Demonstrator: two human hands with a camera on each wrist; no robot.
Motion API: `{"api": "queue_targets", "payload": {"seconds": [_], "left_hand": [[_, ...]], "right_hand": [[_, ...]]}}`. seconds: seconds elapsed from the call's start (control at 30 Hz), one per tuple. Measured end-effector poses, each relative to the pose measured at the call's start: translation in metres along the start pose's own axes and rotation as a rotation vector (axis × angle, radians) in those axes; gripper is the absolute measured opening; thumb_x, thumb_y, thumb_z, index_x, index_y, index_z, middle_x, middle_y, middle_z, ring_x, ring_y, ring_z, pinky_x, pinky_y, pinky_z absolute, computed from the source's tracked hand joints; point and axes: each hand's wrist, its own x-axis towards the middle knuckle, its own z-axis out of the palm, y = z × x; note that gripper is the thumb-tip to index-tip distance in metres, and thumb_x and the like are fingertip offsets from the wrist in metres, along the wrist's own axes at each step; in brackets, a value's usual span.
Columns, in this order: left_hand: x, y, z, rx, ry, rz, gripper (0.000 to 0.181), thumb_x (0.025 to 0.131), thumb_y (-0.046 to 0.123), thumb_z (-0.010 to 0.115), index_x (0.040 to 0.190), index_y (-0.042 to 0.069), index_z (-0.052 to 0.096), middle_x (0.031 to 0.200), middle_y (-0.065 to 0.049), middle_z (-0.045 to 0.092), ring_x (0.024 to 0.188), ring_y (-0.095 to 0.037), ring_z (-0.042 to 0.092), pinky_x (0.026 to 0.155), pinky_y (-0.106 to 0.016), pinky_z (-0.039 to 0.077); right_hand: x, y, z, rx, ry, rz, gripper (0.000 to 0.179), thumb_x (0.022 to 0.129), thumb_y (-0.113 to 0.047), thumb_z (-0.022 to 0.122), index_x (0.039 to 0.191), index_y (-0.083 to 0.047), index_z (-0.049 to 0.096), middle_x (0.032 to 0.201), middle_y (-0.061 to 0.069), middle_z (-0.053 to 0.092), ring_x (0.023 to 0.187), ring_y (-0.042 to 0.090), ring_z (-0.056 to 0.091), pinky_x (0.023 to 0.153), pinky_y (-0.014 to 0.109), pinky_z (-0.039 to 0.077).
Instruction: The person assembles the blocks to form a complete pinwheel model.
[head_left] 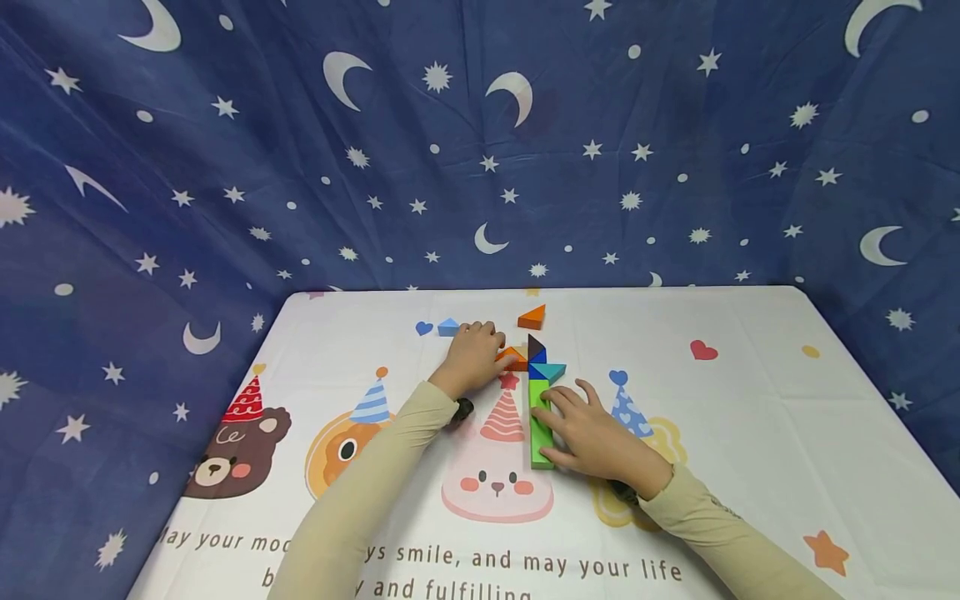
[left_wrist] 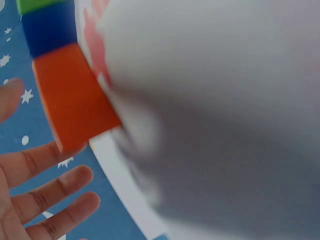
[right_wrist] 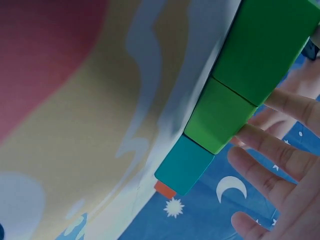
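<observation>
In the head view, a pinwheel-like figure of blocks lies on the table. Its stem is made of green blocks (head_left: 537, 454), with a teal triangular block (head_left: 552, 372), blue pieces (head_left: 537, 357), a dark brown triangle (head_left: 534, 344) and an orange block (head_left: 513, 364) above. My left hand (head_left: 474, 360) is at the orange block; the left wrist view shows a fingertip against the block's end (left_wrist: 75, 100), other fingers extended. My right hand (head_left: 592, 433) lies along the right side of the green stem, fingertips touching it. In the right wrist view, its fingers (right_wrist: 280, 155) are spread and loosely bent.
A loose orange triangular block (head_left: 532, 317) lies behind the figure. A light blue triangular block (head_left: 448, 328) sits just left of my left hand. The white printed tablecloth (head_left: 750, 433) meets a blue star-and-moon curtain (head_left: 570, 208) at the back.
</observation>
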Motion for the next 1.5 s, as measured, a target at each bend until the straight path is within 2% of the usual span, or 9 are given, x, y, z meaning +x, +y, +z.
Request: {"api": "queue_targets", "payload": {"seconds": [0.13, 0.33, 0.43, 0.53, 0.77, 0.93, 1.13, 1.3, 1.5], "left_hand": [[0.009, -0.008, -0.013, 0.021, 0.001, 0.02, 0.041, 0.094, 0.047, 0.048, 0.112, 0.014, 0.063, 0.11, -0.006, 0.06, 0.105, -0.024, 0.056, 0.1, -0.043, 0.04], [0.036, -0.015, -0.024, 0.145, 0.0, 0.18, 0.034, 0.093, 0.035, 0.055, 0.121, 0.014, 0.058, 0.115, -0.008, 0.06, 0.108, -0.025, 0.057, 0.101, -0.042, 0.041], [0.051, -0.017, -0.022, 0.201, 0.007, 0.251, 0.034, 0.093, 0.03, 0.056, 0.124, 0.015, 0.055, 0.119, -0.008, 0.06, 0.111, -0.025, 0.057, 0.101, -0.041, 0.041], [0.063, -0.018, -0.018, 0.254, 0.009, 0.297, 0.038, 0.094, 0.029, 0.055, 0.131, 0.018, 0.05, 0.123, -0.008, 0.059, 0.113, -0.025, 0.057, 0.102, -0.039, 0.041], [0.081, -0.019, -0.008, 0.232, -0.011, 0.368, 0.048, 0.095, 0.028, 0.054, 0.14, 0.026, 0.039, 0.132, -0.009, 0.054, 0.12, -0.026, 0.054, 0.109, -0.042, 0.036], [0.084, -0.018, -0.003, 0.245, -0.013, 0.418, 0.043, 0.095, 0.027, 0.054, 0.137, 0.028, 0.043, 0.135, -0.01, 0.053, 0.123, -0.026, 0.052, 0.11, -0.044, 0.034], [0.082, -0.02, -0.001, 0.269, 0.014, 0.448, 0.031, 0.096, 0.027, 0.052, 0.127, 0.022, 0.051, 0.121, -0.005, 0.061, 0.114, -0.022, 0.057, 0.105, -0.038, 0.038], [0.074, -0.033, 0.001, 0.258, 0.024, 0.447, 0.026, 0.096, 0.027, 0.052, 0.121, 0.019, 0.054, 0.109, -0.003, 0.063, 0.106, -0.021, 0.058, 0.102, -0.036, 0.038], [0.059, -0.052, 0.005, 0.146, 0.038, 0.409, 0.026, 0.093, 0.025, 0.057, 0.118, 0.018, 0.054, 0.103, -0.004, 0.062, 0.103, -0.024, 0.059, 0.104, -0.04, 0.039]], "right_hand": [[-0.001, 0.0, 0.0, 0.008, 0.006, -0.003, 0.05, 0.083, -0.049, 0.062, 0.122, -0.017, 0.06, 0.122, 0.011, 0.056, 0.116, 0.029, 0.051, 0.1, 0.062, 0.033], [-0.002, -0.001, -0.001, 0.019, -0.011, -0.001, 0.051, 0.084, -0.049, 0.061, 0.123, -0.016, 0.059, 0.124, 0.012, 0.055, 0.117, 0.029, 0.051, 0.101, 0.062, 0.032], [-0.001, -0.001, -0.002, 0.025, -0.003, -0.007, 0.051, 0.083, -0.047, 0.062, 0.123, -0.015, 0.059, 0.123, 0.012, 0.055, 0.117, 0.029, 0.05, 0.1, 0.062, 0.031], [0.0, -0.002, -0.001, 0.026, 0.015, -0.016, 0.05, 0.083, -0.046, 0.063, 0.122, -0.015, 0.059, 0.122, 0.012, 0.056, 0.116, 0.029, 0.051, 0.1, 0.062, 0.032], [0.003, -0.005, 0.001, 0.024, 0.005, -0.025, 0.051, 0.083, -0.047, 0.062, 0.123, -0.015, 0.059, 0.123, 0.012, 0.055, 0.116, 0.028, 0.051, 0.1, 0.061, 0.032], [0.003, -0.005, -0.001, 0.02, -0.01, -0.019, 0.051, 0.084, -0.048, 0.061, 0.123, -0.015, 0.059, 0.124, 0.011, 0.055, 0.117, 0.028, 0.051, 0.101, 0.062, 0.032], [0.002, -0.003, 0.0, 0.017, -0.012, -0.015, 0.051, 0.084, -0.048, 0.061, 0.123, -0.016, 0.058, 0.124, 0.011, 0.055, 0.117, 0.027, 0.05, 0.101, 0.062, 0.032], [0.001, -0.002, 0.0, 0.017, 0.003, -0.02, 0.05, 0.084, -0.046, 0.062, 0.123, -0.015, 0.058, 0.123, 0.011, 0.054, 0.117, 0.028, 0.051, 0.1, 0.062, 0.032], [0.0, 0.001, 0.003, 0.008, 0.021, -0.012, 0.051, 0.083, -0.047, 0.062, 0.123, -0.016, 0.058, 0.123, 0.011, 0.055, 0.116, 0.028, 0.051, 0.099, 0.062, 0.033]]}}
